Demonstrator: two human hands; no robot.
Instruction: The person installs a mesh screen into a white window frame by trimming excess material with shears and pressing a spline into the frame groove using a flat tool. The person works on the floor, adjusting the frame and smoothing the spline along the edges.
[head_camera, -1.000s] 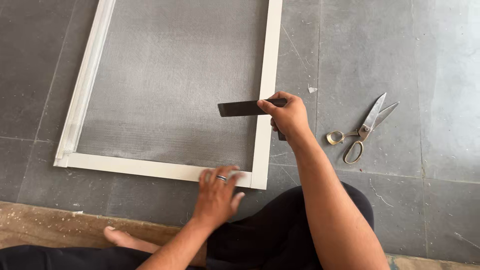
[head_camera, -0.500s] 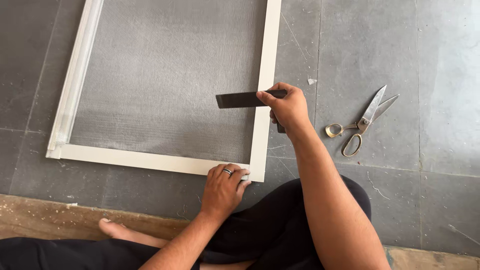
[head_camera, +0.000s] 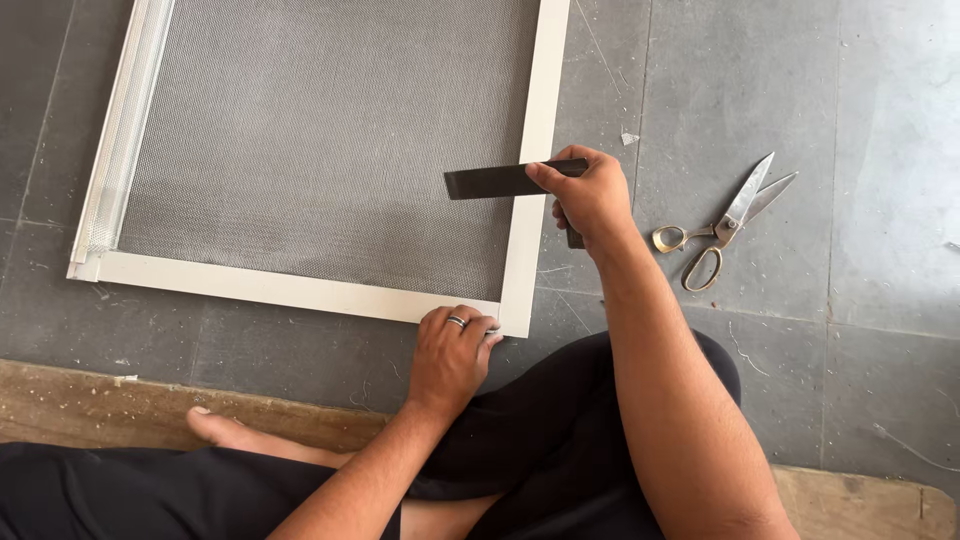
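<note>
A white window frame (head_camera: 300, 291) with grey mesh screen (head_camera: 320, 140) lies flat on the grey tiled floor. My right hand (head_camera: 592, 195) grips a dark flat metal tool (head_camera: 490, 182), its blade reaching left over the frame's right rail and the mesh. My left hand (head_camera: 452, 355), wearing a ring, presses down on the frame's near right corner, fingers curled against the bottom rail.
Open scissors (head_camera: 725, 220) with brass-coloured handles lie on the floor to the right of my right hand. My legs in black cloth and a bare foot (head_camera: 225, 428) are at the bottom. A rough concrete strip (head_camera: 120, 405) runs along the floor's near edge.
The view has shifted slightly, with the frame sitting a little higher and further right. My left hand has stayed on the near corner, and my right hand still holds the tool over the right rail.
</note>
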